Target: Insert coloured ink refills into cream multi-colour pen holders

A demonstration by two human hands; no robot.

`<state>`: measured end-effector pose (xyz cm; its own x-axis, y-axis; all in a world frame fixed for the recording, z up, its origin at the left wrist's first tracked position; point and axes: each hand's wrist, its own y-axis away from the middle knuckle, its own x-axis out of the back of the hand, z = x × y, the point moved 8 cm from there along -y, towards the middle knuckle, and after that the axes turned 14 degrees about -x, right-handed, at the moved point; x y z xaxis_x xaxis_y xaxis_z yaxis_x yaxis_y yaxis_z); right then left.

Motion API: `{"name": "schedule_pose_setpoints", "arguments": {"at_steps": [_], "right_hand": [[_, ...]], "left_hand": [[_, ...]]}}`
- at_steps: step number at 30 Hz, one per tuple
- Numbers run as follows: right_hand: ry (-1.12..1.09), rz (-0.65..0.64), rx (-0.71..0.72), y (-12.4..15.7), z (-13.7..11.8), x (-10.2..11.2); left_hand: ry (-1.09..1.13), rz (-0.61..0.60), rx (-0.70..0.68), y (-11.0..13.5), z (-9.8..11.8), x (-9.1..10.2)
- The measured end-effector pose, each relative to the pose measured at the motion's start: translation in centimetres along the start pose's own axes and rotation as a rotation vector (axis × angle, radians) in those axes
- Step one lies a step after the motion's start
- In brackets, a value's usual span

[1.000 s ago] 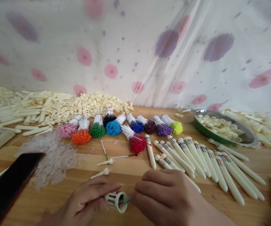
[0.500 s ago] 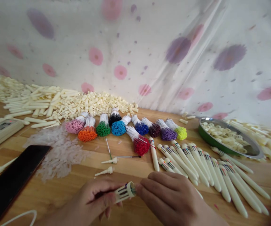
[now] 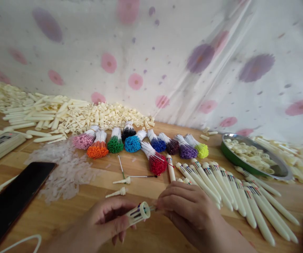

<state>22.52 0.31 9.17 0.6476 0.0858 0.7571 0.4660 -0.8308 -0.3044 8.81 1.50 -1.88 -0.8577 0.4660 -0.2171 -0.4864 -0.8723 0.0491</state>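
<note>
My left hand (image 3: 114, 221) is closed around a cream, slotted multicolor pen top (image 3: 137, 213), its open round end turned to the right. Dark and colored strips show in its slots. Close by on the right, my right hand (image 3: 185, 207) pinches a thin pale refill (image 3: 153, 208) whose far end sits inside the pen top's opening; the fingertips hide most of it. On the table beyond my hands lie two cream pointed parts (image 3: 117, 192) and two loose refills (image 3: 142, 176).
Bundles of colored refills, such as a red one (image 3: 157, 162), stand in a row. Finished-looking pens (image 3: 220, 186) lie right, near a green-sided metal bowl (image 3: 229, 154). Left are a phone (image 3: 17, 203), clear plastic pieces (image 3: 62, 175), a power strip (image 3: 2, 146) and piled cream parts (image 3: 88, 114).
My right hand has drawn slightly away from the pen top, leaving more of the refill visible between them. My left hand keeps its hold.
</note>
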Motion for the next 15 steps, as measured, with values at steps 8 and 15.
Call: {"name": "schedule_pose_setpoints", "arguments": {"at_steps": [8,15], "right_hand": [[0.035,0.033,-0.587,-0.6,7.0,0.2],[0.591,-0.031,-0.598,-1.1,7.6,-5.9]], "left_hand": [[-0.072,0.124,-0.119,-0.6,0.3,2.0],[0.003,0.222,-0.095,-1.4,-0.3,3.3]]}}
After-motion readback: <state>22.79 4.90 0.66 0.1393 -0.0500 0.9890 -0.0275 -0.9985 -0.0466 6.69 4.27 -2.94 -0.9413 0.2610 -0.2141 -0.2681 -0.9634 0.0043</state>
